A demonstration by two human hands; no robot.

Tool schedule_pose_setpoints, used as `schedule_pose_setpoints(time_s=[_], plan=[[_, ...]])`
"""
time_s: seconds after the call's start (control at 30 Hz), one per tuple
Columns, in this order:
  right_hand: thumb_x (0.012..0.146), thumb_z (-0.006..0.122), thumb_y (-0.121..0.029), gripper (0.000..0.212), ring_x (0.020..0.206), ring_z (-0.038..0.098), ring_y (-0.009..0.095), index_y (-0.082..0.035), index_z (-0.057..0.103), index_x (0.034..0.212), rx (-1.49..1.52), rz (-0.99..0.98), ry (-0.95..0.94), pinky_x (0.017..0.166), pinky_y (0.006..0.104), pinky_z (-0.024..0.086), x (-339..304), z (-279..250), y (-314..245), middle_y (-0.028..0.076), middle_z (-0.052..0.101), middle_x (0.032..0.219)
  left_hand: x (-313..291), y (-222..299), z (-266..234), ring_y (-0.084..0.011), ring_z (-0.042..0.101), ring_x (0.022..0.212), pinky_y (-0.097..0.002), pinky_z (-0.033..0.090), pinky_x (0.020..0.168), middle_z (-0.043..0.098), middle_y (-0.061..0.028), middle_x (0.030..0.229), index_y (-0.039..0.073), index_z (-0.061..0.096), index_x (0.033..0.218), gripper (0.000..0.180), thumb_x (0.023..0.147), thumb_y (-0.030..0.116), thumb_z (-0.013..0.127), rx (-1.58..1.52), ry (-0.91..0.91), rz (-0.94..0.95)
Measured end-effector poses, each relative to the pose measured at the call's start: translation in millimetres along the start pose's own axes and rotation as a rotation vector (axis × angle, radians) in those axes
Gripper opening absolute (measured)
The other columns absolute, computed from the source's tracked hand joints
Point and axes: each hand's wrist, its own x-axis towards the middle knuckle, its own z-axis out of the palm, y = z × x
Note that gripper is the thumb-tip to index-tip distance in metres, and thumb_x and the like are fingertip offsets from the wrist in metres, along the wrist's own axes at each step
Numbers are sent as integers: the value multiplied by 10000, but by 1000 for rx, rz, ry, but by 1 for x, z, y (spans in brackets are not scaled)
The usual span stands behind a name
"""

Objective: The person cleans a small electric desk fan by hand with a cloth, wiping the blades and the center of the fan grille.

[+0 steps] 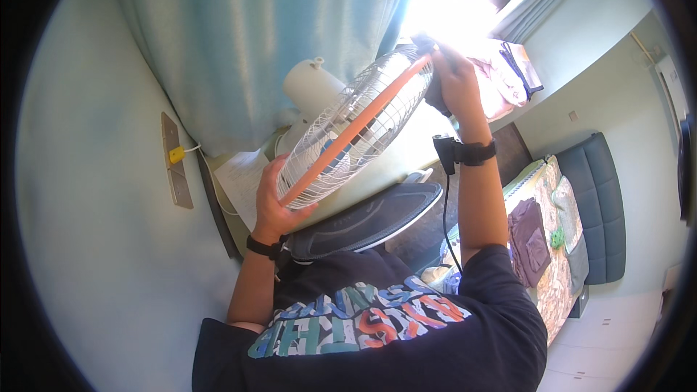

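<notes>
An electric fan [361, 125] with a white wire grille and an orange band around its rim is tilted in front of me, its white motor housing [312, 88] on the far side. My left hand [274, 202] grips the lower left of the rim, thumb stretched along the near side. At the upper right of the rim, my right hand [456, 80] is closed around the edge. Its fingertips are partly lost in the window glare. Something dark shows at those fingertips and I cannot make it out. Both wrists wear black straps.
The fan stands on a pale table [396, 156] with a paper sheet [243, 183]. A dark padded chair seat [363, 221] lies between me and the table. Curtains [254, 36] hang behind; a yellow plug [176, 154] sits in the left wall. Folded clothes [501, 80] and a bed [555, 247] are right.
</notes>
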Motion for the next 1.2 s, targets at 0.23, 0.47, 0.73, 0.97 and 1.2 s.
schedule_pose_setpoints(time_s=[0.23,0.47,0.73,0.97,1.2], plan=[[1001,479,-212,346,1046,665,319,-15,656,1224,-329,183,133,943,373,479,-7,10,-16,221,694,1100,-1,-3,1,-387,548,1214,-455,452,1024,524,-215,1355,46,393,1409,955,612,215,891,-1,6,-17],[1008,508,-216,307,917,675,410,8,658,1154,-448,140,150,823,416,513,-19,18,-43,259,688,989,-14,-14,1,-360,534,1222,-439,450,1020,496,-205,1354,32,378,1427,966,622,207,883,-80,23,-93],[912,588,-46,230,939,669,417,23,629,1127,-451,-183,217,785,430,543,-49,36,-68,236,672,1094,-28,-22,5,-323,539,1197,-435,454,1001,494,-188,1337,11,334,1455,989,661,253,873,-119,51,-173],[870,661,-31,304,958,665,408,9,628,1170,-457,-253,167,806,417,546,-83,64,-103,233,641,1143,-23,-20,6,-305,554,1218,-423,451,1022,513,-193,1356,-3,282,1471,981,727,291,851,-245,57,-188],[747,749,-34,472,902,676,372,-37,641,1207,-369,-312,133,734,403,568,-119,95,-113,226,566,1214,-30,-27,8,-296,542,1233,-415,447,1028,518,-187,1338,-10,287,1467,973,735,293,852,-188,95,-185]])
